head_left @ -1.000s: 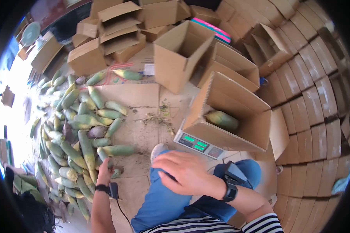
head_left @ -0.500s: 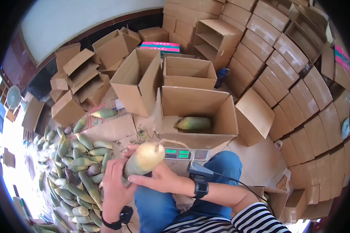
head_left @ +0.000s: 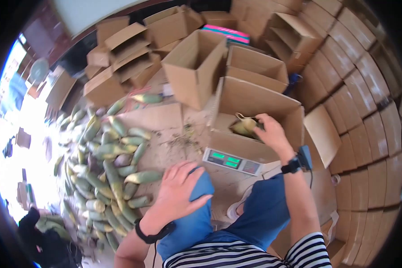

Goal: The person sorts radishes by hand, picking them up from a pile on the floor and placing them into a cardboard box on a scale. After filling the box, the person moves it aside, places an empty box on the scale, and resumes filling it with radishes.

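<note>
My right hand (head_left: 272,133) reaches into an open cardboard box (head_left: 259,96), its fingers closed round a green radish (head_left: 244,127) with a pale end and a thin curling root. The lower part of that radish, and whatever lies under it, is hidden by the box's front wall. Under the box is a digital scale (head_left: 232,161) with lit green figures. Holding nothing, my left hand (head_left: 179,190) lies over my left knee with its fingers stretched out and the thumb apart.
A heap of green radishes (head_left: 114,178) covers the floor at left. Empty boxes (head_left: 183,71) stand behind the scale, near a blue bottle (head_left: 292,82). Stacked cartons (head_left: 357,134) form a wall at right. A dark bundle (head_left: 47,239) sits at lower left.
The radish was held in both hands before my knees; now my right hand has it inside the box. My left hand has let go and moved onto the knee. The view has shifted left.
</note>
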A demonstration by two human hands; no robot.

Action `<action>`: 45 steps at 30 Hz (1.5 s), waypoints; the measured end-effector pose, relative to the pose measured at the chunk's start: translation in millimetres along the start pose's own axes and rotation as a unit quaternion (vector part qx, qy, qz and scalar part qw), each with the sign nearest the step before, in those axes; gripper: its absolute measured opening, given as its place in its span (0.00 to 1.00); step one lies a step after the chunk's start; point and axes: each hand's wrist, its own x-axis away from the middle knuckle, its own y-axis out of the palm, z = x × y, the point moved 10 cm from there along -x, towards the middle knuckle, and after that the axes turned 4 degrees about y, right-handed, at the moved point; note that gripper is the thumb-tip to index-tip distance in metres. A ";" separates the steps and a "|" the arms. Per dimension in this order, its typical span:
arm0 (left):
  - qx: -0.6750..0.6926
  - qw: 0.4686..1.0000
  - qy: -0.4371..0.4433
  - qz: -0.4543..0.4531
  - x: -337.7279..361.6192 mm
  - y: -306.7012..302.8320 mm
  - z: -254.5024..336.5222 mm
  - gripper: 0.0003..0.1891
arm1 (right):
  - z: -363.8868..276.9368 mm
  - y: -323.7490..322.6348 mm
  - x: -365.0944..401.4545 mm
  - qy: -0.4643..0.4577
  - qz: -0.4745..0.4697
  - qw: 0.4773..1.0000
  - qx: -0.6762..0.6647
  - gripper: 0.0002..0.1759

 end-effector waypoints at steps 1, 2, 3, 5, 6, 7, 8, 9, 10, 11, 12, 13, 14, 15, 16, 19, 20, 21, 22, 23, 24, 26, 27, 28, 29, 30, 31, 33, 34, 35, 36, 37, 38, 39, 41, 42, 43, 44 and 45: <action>0.013 1.000 0.012 -0.002 -2.0 1.2 2.1 0.34 | -15.5 -8.6 2.8 -0.026 0.018 0.999 -0.040 0.20; 0.028 0.999 0.028 -0.003 -4.1 2.6 5.7 0.33 | -28.1 -13.5 4.9 -0.048 0.042 0.996 -0.059 0.19; 0.036 0.999 0.030 -0.002 -4.8 3.0 7.0 0.33 | -41.4 -14.2 7.3 -0.068 0.049 0.994 -0.063 0.18; 0.073 0.997 0.038 0.000 -6.6 4.7 5.6 0.32 | -65.3 -13.8 15.2 -0.089 0.051 0.992 -0.067 0.18; 0.110 0.992 0.054 0.000 -6.9 4.4 5.3 0.31 | -83.6 -8.6 20.7 -0.118 0.040 0.991 -0.043 0.19; 0.111 0.993 0.046 0.001 -6.7 4.1 -4.2 0.31 | -98.8 0.0 24.8 -0.147 0.029 0.988 -0.020 0.20; 0.242 0.970 0.023 0.003 -5.2 7.2 -20.8 0.29 | -105.6 9.0 25.7 -0.151 0.022 0.988 -0.021 0.20; 0.369 0.929 -0.001 0.007 -0.5 13.5 -37.4 0.27 | -116.0 17.3 28.1 -0.176 0.023 0.984 0.002 0.22; 0.370 0.929 -0.007 0.009 8.4 25.7 -54.4 0.27 | -124.4 24.6 30.2 -0.200 0.026 0.979 0.024 0.24; 0.470 0.869 -0.153 0.017 27.5 60.6 -99.9 0.24 | -125.7 34.8 29.8 -0.200 0.009 0.979 0.045 0.28; 0.555 0.778 -0.293 0.024 56.3 103.0 -140.3 0.22 | -128.2 39.1 29.2 -0.201 0.004 0.979 0.045 0.28; 0.481 0.813 -0.327 0.008 82.6 131.7 -169.9 0.22 | -130.9 42.2 28.0 -0.198 -0.006 0.979 0.049 0.27; 0.404 0.842 -0.358 -0.009 115.1 163.9 -202.4 0.22 | -132.7 45.0 26.1 -0.196 -0.015 0.979 0.054 0.26; 0.387 0.825 -0.409 -0.052 164.9 220.1 -247.2 0.21 | -132.9 47.3 24.3 -0.196 -0.021 0.979 0.056 0.26; 0.369 0.803 -0.459 -0.095 209.0 258.2 -279.1 0.21 | -128.8 49.2 21.1 -0.177 -0.026 0.983 0.052 0.26; 0.513 0.485 -0.691 0.155 304.7 273.9 -319.9 0.19 | -127.9 52.5 15.9 -0.157 -0.033 0.985 0.058 0.25; 0.496 0.446 -0.720 0.193 336.8 288.4 -347.0 0.17 | -128.6 51.4 14.4 -0.159 -0.029 0.985 0.067 0.25; 0.469 0.435 -0.732 0.233 346.5 282.0 -360.6 0.19 | -128.2 52.6 13.4 -0.157 -0.034 0.984 0.073 0.25; 0.442 0.423 -0.743 0.271 352.7 276.4 -373.6 0.22 | -128.9 53.1 13.0 -0.157 -0.033 0.984 0.079 0.25; 0.457 0.406 -0.737 0.287 357.5 278.9 -385.3 0.22 | -129.5 53.9 12.2 -0.158 -0.032 0.983 0.085 0.24; 0.472 0.389 -0.731 0.302 363.4 281.5 -395.8 0.22 | -129.4 55.8 11.1 -0.155 -0.038 0.983 0.092 0.24; 0.472 0.366 -0.744 0.299 363.7 286.0 -407.7 0.28 | -130.2 56.2 9.8 -0.158 -0.032 0.983 0.091 0.24; 0.481 0.344 -0.743 0.313 358.7 289.4 -409.5 0.29 | -128.5 58.3 9.5 -0.153 -0.034 0.983 0.097 0.24; 0.489 0.324 -0.741 0.327 358.4 294.0 -413.3 0.30 | -128.0 58.7 9.8 -0.155 -0.027 0.982 0.103 0.24; 0.492 0.324 -0.742 0.321 357.2 297.7 -415.6 0.30 | -127.9 58.4 10.4 -0.156 -0.020 0.982 0.109 0.24; 0.503 0.309 -0.736 0.332 356.8 300.6 -416.7 0.32 | -127.2 59.1 10.3 -0.152 -0.020 0.982 0.112 0.24; 0.514 0.296 -0.728 0.343 356.8 301.5 -418.1 0.34 | -128.3 59.9 10.4 -0.155 -0.022 0.982 0.109 0.24; 0.532 0.297 -0.723 0.326 358.1 307.2 -415.8 0.33 | -128.9 58.6 10.2 -0.153 -0.015 0.982 0.111 0.25; 0.548 0.296 -0.717 0.312 354.0 313.1 -410.7 0.33 | -129.9 59.4 11.1 -0.160 -0.014 0.981 0.108 0.25; 0.572 0.290 -0.697 0.322 337.1 304.1 -395.6 0.31 | -130.8 59.0 12.5 -0.167 -0.012 0.980 0.107 0.25; 0.578 0.297 -0.692 0.314 316.9 296.3 -383.4 0.31 | -130.4 56.0 12.8 -0.161 -0.002 0.981 0.112 0.25; 0.599 0.322 -0.666 0.305 280.5 279.8 -364.5 0.30 | -130.3 55.7 13.3 -0.156 -0.011 0.983 0.099 0.25; 0.617 0.344 -0.642 0.298 252.8 267.9 -349.0 0.29 | -129.6 56.6 14.6 -0.152 -0.023 0.985 0.083 0.25; 0.633 0.366 -0.624 0.276 231.7 263.0 -341.5 0.29 | -129.4 56.1 16.2 -0.162 -0.019 0.984 0.077 0.26; 0.649 0.412 -0.583 0.263 182.6 233.9 -317.9 0.28 | -128.0 55.5 20.4 -0.170 -0.013 0.983 0.073 0.26; 0.662 0.451 -0.543 0.250 150.1 210.4 -300.8 0.27 | -128.7 55.2 23.0 -0.178 -0.013 0.982 0.070 0.26; 0.643 0.514 -0.505 0.259 118.1 170.9 -281.5 0.24 | -126.7 57.8 25.4 -0.168 -0.029 0.983 0.075 0.27; 0.643 0.523 -0.499 0.252 94.6 149.2 -264.2 0.24 | -124.0 55.3 26.2 -0.162 -0.018 0.984 0.074 0.27; 0.588 0.628 -0.426 0.281 64.4 108.1 -253.0 0.25 | -125.4 53.7 28.9 -0.180 -0.009 0.981 0.069 0.28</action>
